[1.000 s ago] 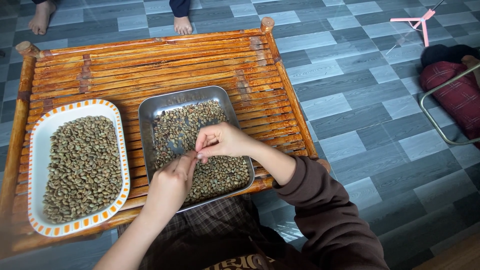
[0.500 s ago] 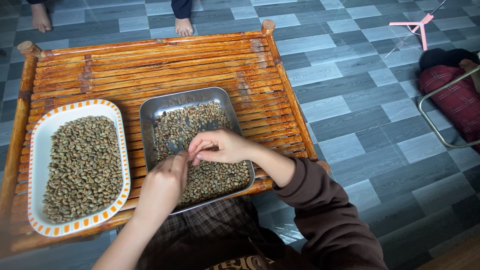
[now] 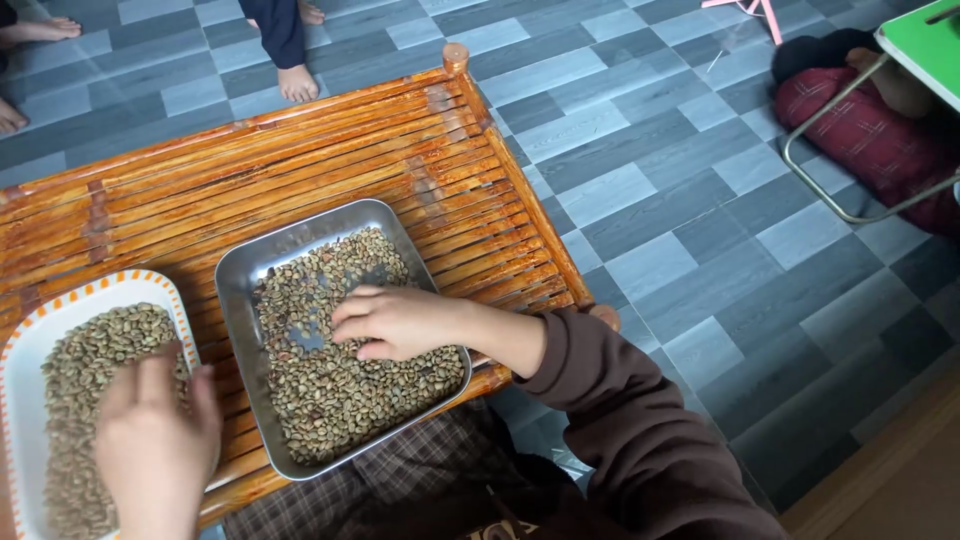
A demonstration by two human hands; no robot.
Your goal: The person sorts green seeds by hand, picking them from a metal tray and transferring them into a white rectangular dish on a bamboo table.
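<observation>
Currently the right hand (image 3: 395, 322) lies palm-down on the greenish beans (image 3: 350, 380) in the metal tray (image 3: 240, 280), fingers loosely curled and pointing left, tips resting among the beans; whether any bean is pinched cannot be told. A bare patch of tray floor shows just left of the fingertips.

The left hand (image 3: 155, 440) hangs over the near edge of the white dish (image 3: 60, 310) with the orange-patterned rim, fingers bunched together and pointing away from the camera. Its underside is hidden, so whether it holds anything cannot be told. The dish carries a second heap of beans (image 3: 90, 360); the hand covers part of this heap.

Tray and dish sit side by side, just apart, on a slatted bamboo table (image 3: 300, 170). The tray's near corner reaches the table's front edge, over a checked cloth on the lap.

Surroundings: grey tiled floor (image 3: 650, 200); another person's bare foot (image 3: 297, 82) beyond the table's far side; a red bundle (image 3: 870, 140) under a metal frame with a green top (image 3: 925, 40), upper right.
</observation>
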